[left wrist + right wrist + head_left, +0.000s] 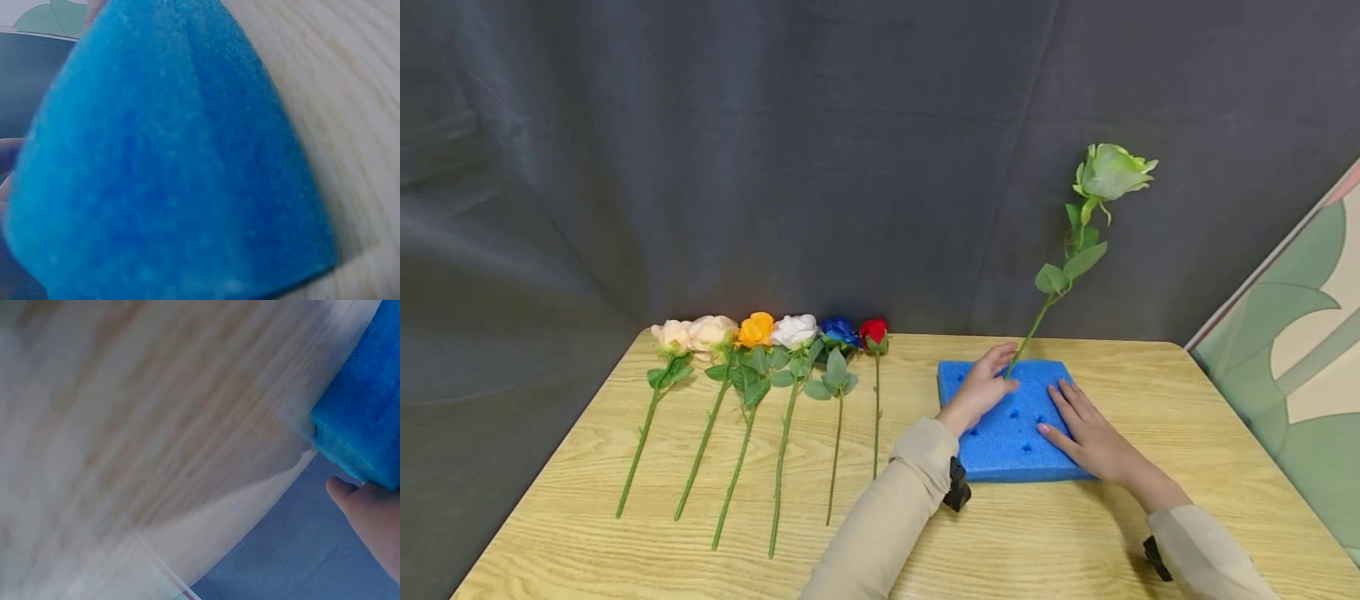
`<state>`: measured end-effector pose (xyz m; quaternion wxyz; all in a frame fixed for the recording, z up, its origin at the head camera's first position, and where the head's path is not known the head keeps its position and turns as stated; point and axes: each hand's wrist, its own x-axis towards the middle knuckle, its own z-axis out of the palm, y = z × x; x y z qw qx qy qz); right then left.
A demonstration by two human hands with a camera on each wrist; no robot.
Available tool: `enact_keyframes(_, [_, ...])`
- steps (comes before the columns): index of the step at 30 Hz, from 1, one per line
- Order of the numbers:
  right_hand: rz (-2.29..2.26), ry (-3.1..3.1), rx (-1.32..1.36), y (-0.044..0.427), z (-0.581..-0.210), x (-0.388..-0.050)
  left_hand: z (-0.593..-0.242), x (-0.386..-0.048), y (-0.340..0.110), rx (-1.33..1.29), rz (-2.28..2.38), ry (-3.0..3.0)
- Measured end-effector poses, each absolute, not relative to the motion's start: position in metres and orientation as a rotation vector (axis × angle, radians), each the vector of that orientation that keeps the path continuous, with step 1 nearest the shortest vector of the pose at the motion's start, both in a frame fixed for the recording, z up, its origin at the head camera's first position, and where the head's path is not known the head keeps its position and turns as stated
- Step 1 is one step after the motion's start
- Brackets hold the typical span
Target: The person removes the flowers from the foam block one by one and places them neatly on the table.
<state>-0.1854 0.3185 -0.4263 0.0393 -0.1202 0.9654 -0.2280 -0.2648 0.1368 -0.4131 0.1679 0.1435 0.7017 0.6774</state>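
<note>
A pale green rose (1112, 172) leans to the right above a blue foam block (1000, 463), the foot of its stem close to the block's top. My left hand (981, 392) is around the lower stem, thumb and fingers apart with the stem passing between them. Flat on the block's right part rests my right hand (1093, 437), fingers extended. Several small holes dot the block. In the left wrist view, the foam block (169, 156) fills most of the picture. The right wrist view catches a corner of the foam block (362, 400) and part of the right hand (375, 519).
Left of the block lie several roses in a row: two cream roses (672, 337), an orange rose (756, 330), a white rose (794, 331), a blue rose (841, 331) and a red rose (874, 332). A dark curtain (775, 167) hangs behind the wooden table (587, 450).
</note>
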Motion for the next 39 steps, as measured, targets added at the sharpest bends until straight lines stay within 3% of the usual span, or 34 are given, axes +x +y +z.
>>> enact_keyframes(20, [-0.713,2.946,-0.347,0.319,-0.424,-0.183,-0.417,-0.267,0.125,0.454,2.051,2.001])
enact_keyframes(39, [-0.7,2.96,-0.356,0.319,-0.426,-0.184,-0.426,-0.268,0.119,0.32,2.231,1.933])
